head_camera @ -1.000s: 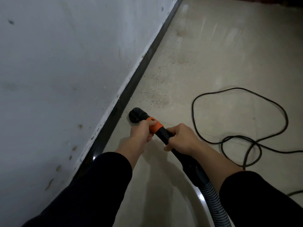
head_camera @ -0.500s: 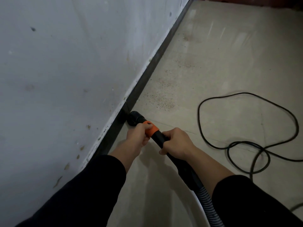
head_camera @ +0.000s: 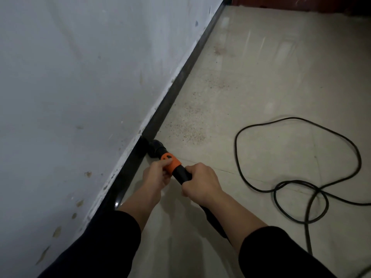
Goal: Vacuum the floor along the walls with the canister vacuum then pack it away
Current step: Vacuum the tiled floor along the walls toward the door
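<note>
Left hand [head_camera: 157, 177] curled round orange collar [head_camera: 170, 161] of vacuum wand [head_camera: 183, 174]; right hand [head_camera: 202, 182] gripping black tube behind it; nozzle [head_camera: 154, 148] touching baseboard [head_camera: 170, 101]

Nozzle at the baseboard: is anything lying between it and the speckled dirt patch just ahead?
Nothing visible. Bare floor runs from the nozzle to the dirt patch beside the baseboard; the black cable loops off to the right, clear of that path.
</note>
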